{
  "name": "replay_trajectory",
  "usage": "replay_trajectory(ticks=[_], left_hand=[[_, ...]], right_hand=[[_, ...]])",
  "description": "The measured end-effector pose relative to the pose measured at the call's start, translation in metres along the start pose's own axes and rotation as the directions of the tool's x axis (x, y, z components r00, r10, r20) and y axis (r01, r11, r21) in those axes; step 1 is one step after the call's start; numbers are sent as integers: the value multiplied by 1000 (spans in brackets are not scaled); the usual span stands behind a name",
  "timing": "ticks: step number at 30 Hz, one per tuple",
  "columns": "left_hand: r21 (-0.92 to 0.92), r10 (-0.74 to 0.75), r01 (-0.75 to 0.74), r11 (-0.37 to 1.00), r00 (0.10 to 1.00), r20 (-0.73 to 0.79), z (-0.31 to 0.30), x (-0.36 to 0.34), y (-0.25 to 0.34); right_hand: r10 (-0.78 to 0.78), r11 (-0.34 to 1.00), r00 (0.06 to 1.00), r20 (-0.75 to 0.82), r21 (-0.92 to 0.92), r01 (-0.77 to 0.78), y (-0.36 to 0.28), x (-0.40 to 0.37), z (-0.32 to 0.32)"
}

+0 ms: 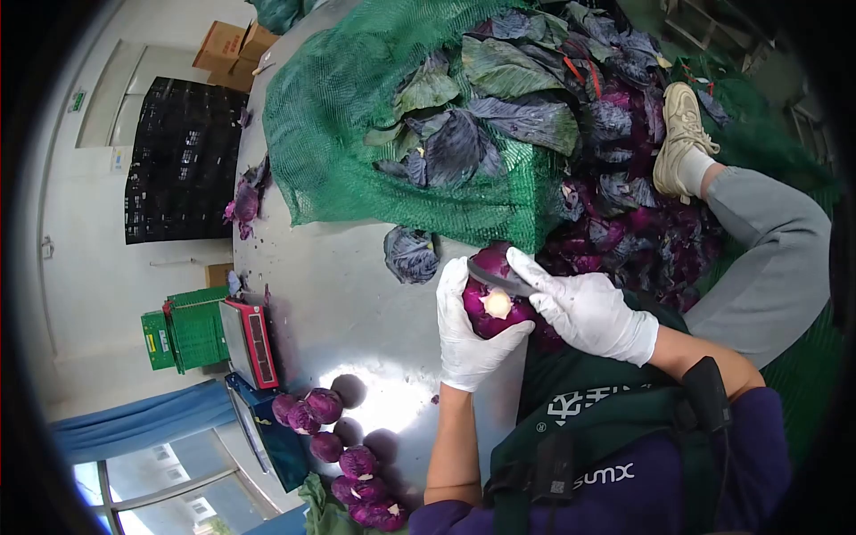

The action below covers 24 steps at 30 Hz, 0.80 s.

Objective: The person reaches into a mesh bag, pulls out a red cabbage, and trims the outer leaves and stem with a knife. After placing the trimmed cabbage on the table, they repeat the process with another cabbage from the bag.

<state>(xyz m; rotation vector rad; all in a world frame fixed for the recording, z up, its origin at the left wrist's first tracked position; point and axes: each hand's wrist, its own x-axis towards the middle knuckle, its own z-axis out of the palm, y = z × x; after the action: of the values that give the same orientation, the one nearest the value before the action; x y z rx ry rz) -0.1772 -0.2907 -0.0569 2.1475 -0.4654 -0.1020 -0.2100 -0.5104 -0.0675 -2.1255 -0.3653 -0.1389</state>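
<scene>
My gloved left hand point(471, 334) cups a trimmed red cabbage point(486, 325) from the side, its pale cut stem facing up toward me. My right hand point(593, 312), also in a white glove, is closed around a knife point(499, 280). The dark, curved blade lies across the cabbage, just above the stem; the handle is hidden in my fist. On the metal table point(357, 312), a dark loose cabbage head point(411, 254) sits near my left hand.
A green mesh sack point(330, 152) with outer leaves point(508, 125) lies ahead. Cabbage trimmings point(615, 214) heap beside my leg point(767, 241). Several trimmed cabbages point(359, 463) line the table's left, near a red scale point(250, 343), a dark blue box point(263, 432) and green crates point(198, 328).
</scene>
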Motion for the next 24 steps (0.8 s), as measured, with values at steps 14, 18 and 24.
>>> replay_trajectory(ticks=[14,18,24], left_hand=[[169,-42,51,984,997,-59,15,7,18],[186,-71,84,979,995,-75,18,11,22],[261,-15,50,964,991,-136,30,15,25]], right_hand=[[67,941,987,144,-338,-14,-12,15,-2],[81,980,997,3,-185,-79,-7,15,9],[148,960,988,41,-248,-133,-10,19,-5]])
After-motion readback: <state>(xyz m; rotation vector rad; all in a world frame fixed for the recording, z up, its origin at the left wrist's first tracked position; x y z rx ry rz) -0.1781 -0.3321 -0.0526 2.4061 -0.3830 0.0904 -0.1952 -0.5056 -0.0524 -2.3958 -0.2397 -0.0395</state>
